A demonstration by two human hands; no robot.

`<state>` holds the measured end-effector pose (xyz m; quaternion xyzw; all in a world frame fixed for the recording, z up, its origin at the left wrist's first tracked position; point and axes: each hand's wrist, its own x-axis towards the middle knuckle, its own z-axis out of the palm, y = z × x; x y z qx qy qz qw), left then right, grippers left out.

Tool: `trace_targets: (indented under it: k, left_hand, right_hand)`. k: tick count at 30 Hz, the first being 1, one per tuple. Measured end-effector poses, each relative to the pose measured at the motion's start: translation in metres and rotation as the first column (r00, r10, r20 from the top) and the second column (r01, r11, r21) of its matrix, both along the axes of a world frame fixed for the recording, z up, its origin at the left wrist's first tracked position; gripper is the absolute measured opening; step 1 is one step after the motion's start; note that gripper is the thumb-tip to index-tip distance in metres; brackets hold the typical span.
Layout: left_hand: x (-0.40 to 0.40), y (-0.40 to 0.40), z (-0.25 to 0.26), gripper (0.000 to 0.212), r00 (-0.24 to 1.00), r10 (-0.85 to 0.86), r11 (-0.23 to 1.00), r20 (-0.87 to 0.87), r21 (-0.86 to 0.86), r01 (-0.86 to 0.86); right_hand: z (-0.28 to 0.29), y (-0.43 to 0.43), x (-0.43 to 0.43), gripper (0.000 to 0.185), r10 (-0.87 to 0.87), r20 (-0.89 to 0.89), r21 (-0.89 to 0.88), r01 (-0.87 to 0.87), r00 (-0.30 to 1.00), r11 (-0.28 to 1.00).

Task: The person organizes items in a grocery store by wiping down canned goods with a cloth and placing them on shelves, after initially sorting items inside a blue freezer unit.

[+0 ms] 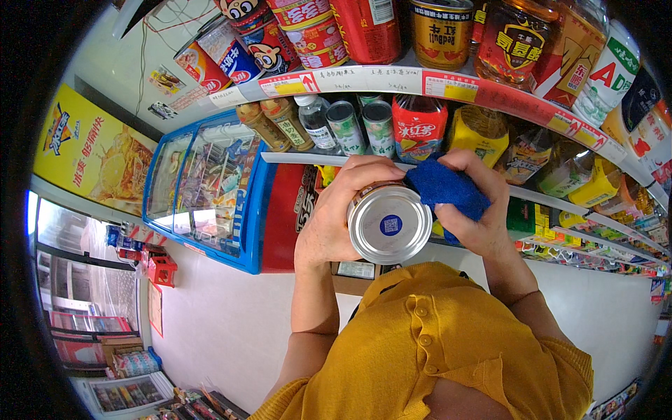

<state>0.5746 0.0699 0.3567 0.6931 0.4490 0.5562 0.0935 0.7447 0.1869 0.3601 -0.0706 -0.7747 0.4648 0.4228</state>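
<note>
A metal can [386, 249] is held up in front of my chest, its silver end with a round blue printed code turned towards me. My left hand [328, 218] wraps around the can's left side and top. In my right hand [480, 218] is a bunched blue cloth [446, 186], pinched between thumb and fingers. The cloth rests against the can's upper right side. Most of the can's printed wall is hidden behind its end and my fingers.
Drink shelves [362, 79] curve across the top, with a Red Bull can [441, 34] and several bottles. Below them stand small green-and-white cans [345, 126] and a red-labelled bottle [419, 126]. A blue chest freezer [205, 194] is at left. A red crate [161, 270] sits on the floor.
</note>
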Motion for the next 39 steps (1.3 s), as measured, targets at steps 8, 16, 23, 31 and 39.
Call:
trace_targets:
  k: [8,16,23,31,39]
  left_hand:
    - [0.0006,-0.0007,0.0008,0.069,0.999,0.014,1.000,-0.041,0.008,-0.014]
    - [0.0014,-0.0006,0.0020,0.068,0.998,0.012,0.999,-0.066,0.032,-0.010]
    - [-0.0012,-0.0022,-0.0018,0.065,0.999,0.003,1.000,-0.050,0.031,-0.002]
    - [-0.0023,-0.0040,-0.0007,0.064,0.998,-0.004,1.000,-0.063,0.025,0.006]
    - [0.0013,-0.0030,0.0018,0.060,0.999,-0.009,0.999,-0.053,-0.040,0.007]
  right_hand:
    - [0.0032,0.0008,0.0022,0.034,-0.016,0.018,0.033,0.016,1.000,0.999]
    - [0.0051,-0.0005,0.0025,0.035,-0.017,-0.003,0.049,0.018,1.000,0.999]
    - [0.0063,-0.0038,0.0008,0.035,-0.005,-0.035,0.076,0.008,0.999,0.997]
    - [0.0056,-0.0072,-0.0006,0.033,-0.021,-0.016,0.042,0.022,1.000,0.999]
    - [0.0068,-0.0045,-0.0010,0.038,-0.143,-0.172,0.144,0.169,0.975,0.975]
